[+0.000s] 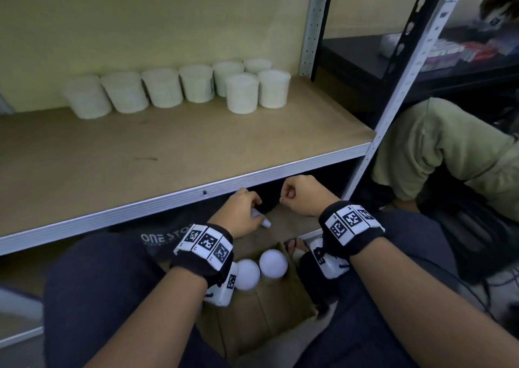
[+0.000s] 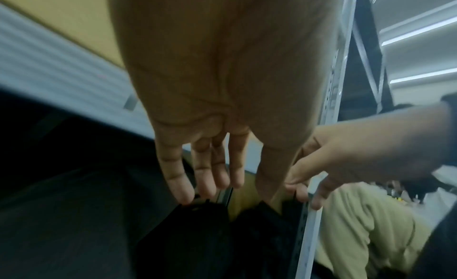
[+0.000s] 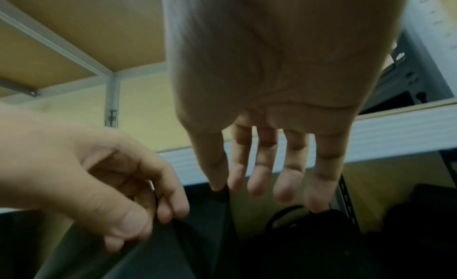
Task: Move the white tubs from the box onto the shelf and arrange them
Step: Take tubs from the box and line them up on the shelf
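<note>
Several white tubs [image 1: 196,87] stand in a row at the back of the shelf board [image 1: 140,157], two of them in front at the right end. Between my knees lies the cardboard box [image 1: 280,297] with two white tubs [image 1: 273,263] showing their lids. Both hands hang below the shelf's front rail, above the box's far end. My left hand [image 1: 247,213] curls its fingers on the edge of a black bag [image 3: 210,224]. Beside it, my right hand [image 1: 295,196] is curled, thumb against forefinger, pinching the same dark fabric. Neither hand holds a tub.
The shelf's grey front rail [image 1: 196,193] runs just above my knuckles. A slanted metal upright [image 1: 393,101] bounds the shelf on the right. Beyond it sits another person in green clothing [image 1: 449,148]. Dark fabric printed with letters [image 1: 160,238] lies under the shelf.
</note>
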